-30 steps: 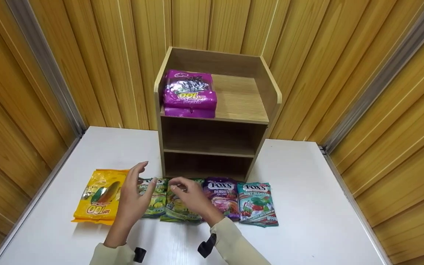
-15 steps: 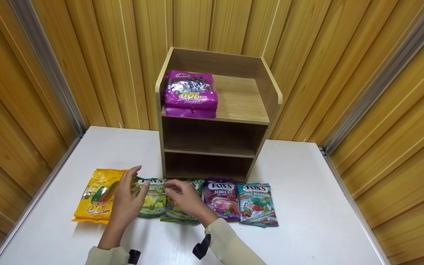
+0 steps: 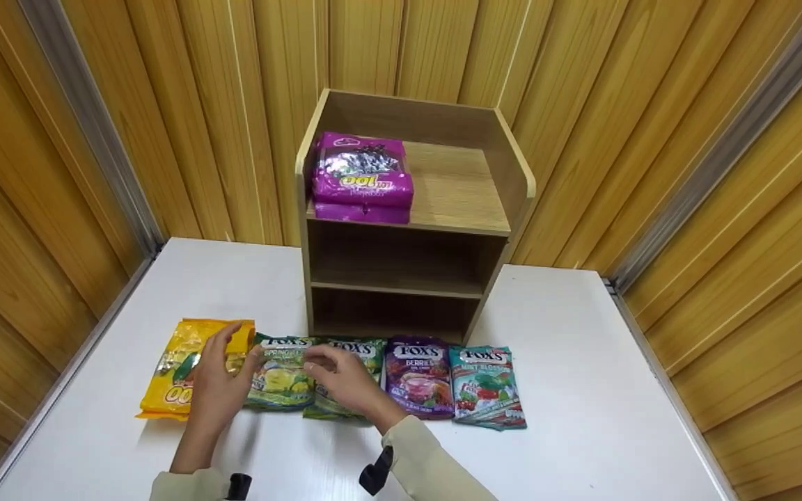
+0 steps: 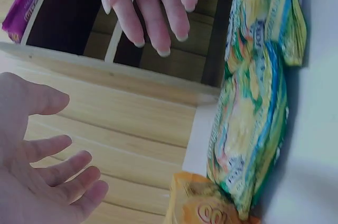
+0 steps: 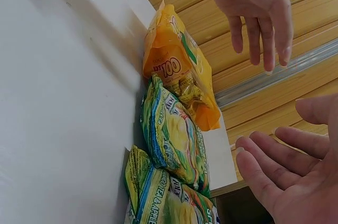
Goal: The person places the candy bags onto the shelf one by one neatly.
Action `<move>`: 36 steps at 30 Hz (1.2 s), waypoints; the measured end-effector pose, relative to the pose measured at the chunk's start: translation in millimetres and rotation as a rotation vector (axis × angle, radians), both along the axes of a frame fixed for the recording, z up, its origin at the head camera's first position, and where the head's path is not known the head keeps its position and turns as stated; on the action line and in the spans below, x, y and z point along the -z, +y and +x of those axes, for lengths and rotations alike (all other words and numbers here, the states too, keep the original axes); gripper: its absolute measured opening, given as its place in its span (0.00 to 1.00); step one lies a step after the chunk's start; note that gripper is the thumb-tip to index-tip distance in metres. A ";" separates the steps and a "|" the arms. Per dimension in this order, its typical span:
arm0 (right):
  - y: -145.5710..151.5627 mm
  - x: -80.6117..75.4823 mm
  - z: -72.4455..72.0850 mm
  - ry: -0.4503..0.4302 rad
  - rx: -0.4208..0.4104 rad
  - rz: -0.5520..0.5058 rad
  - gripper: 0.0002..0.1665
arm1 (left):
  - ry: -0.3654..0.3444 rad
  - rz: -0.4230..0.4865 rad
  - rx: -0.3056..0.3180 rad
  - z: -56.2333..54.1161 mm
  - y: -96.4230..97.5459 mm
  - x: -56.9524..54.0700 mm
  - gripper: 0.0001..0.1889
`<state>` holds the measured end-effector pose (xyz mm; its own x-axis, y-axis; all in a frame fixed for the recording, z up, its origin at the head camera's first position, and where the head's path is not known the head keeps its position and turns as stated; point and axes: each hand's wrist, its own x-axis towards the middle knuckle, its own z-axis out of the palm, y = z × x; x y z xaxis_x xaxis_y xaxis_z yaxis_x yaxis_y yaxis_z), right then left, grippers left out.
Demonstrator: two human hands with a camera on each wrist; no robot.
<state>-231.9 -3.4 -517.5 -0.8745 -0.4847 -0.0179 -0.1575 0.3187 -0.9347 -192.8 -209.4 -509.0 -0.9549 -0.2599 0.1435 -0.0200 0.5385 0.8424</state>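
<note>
My left hand (image 3: 216, 390) hovers over the right part of a yellow candy bag (image 3: 164, 379), fingers spread and holding nothing. My right hand (image 3: 349, 383) is above a green Fox's candy bag (image 3: 367, 353) and partly covers it; it also grips nothing. Between the two hands lies another green Fox's bag (image 3: 279, 383), marked Spring Tea. Both wrist views show gaps between the hands and the bags. To the right lie a purple Fox's Berries bag (image 3: 418, 383) and a teal Fox's Mint Blossom bag (image 3: 486, 388).
Behind the row of bags stands a wooden shelf unit (image 3: 401, 287) with two lower compartments. A magenta candy bag (image 3: 365, 170) lies on the left of its top shelf. The white table (image 3: 582, 390) is bounded by wood-panelled walls (image 3: 742, 229).
My left hand has moved left and slightly down, from beside the Spring Tea bag to over the yellow bag. The right hand has shifted a little left. The bags have stayed in place.
</note>
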 end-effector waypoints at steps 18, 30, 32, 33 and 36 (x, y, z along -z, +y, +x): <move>-20.3 8.4 7.1 -0.084 -0.086 -0.077 0.23 | -0.101 -0.107 -0.093 -4.9 -28.7 20.1 0.30; -30.0 11.5 10.0 -0.106 -0.116 -0.028 0.24 | -0.223 -0.170 -0.144 -4.3 -40.4 34.2 0.39; -30.5 13.0 10.3 -0.107 -0.123 -0.016 0.24 | -0.250 -0.172 -0.139 -4.5 -41.4 35.3 0.40; -30.7 13.6 10.5 -0.106 -0.127 -0.010 0.25 | -0.261 -0.175 -0.137 -4.6 -42.0 36.0 0.41; -31.2 14.8 11.2 -0.115 -0.131 0.005 0.25 | -0.276 -0.186 -0.133 -5.4 -44.0 38.3 0.42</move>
<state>-220.7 -34.6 -532.3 -0.7956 -0.5944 -0.1170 -0.0904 0.3073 -0.9473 -198.2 -253.4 -547.3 -0.9240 -0.3778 -0.0584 -0.3129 0.6596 0.6834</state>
